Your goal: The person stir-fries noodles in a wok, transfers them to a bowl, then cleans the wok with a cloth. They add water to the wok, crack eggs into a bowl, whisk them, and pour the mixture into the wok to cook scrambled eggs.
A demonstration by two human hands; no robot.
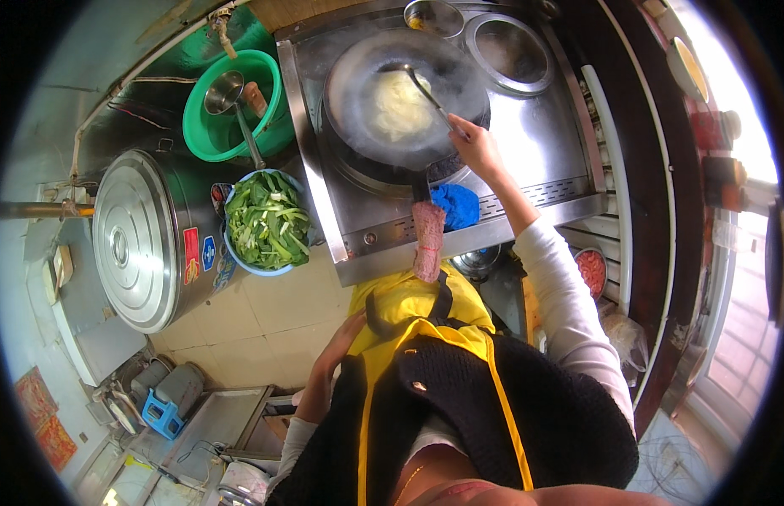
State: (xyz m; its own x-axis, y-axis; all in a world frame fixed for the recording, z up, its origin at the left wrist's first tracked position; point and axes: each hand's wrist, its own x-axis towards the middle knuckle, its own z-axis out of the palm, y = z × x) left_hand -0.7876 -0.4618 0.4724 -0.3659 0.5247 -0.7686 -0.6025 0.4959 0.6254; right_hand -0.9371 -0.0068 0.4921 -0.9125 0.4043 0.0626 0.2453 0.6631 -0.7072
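Observation:
My right hand [475,147] is closed round the handle of a metal ladle [430,95], whose head rests in a large steaming wok [348,136]. Beside the ladle, a pale yellow, soft mass of food [398,107] lies in the wok; steam blurs its details. The wok's handle, wrapped in pink cloth [428,240], points towards me, and a blue cloth [458,205] lies just right of it on the steel stove [537,145]. My left hand [348,335] hangs low beside my yellow apron [423,297]; its fingers are partly hidden, so whether it grips anything is unclear.
Left of the stove are a green basin [193,120] with a second ladle [245,129], a bowl of cut leafy greens [269,221] and a big lidded steel pot [136,240]. Behind the wok stand a small metal bowl [439,19] and a round pot [512,57]. Water tap [222,31] overhangs the basin.

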